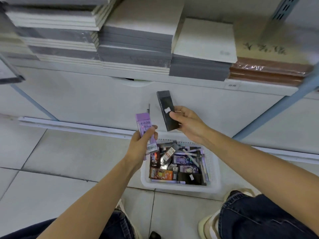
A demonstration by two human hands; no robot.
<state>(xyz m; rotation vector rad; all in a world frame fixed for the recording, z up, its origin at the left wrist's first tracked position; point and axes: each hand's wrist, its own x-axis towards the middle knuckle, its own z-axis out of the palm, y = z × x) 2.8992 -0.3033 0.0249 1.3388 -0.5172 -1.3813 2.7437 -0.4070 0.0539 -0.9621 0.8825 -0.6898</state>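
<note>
Black box (164, 106) right hand (188, 124), purple box (143, 124) left hand (140, 146), basket (214, 171) on floor (69, 152)

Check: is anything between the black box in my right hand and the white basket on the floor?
Nothing visible. The black box, pinched by the right hand, is held above the far rim of the basket, which is open-topped though crowded with boxes and pens.

- Jeans (259, 218): dark blue denim with pale seam stitching, on both legs below the basket (181, 188).
- Shoes (205, 225): cream, thick-soled, below the basket.
- Forearms (96, 192): bare.
</note>
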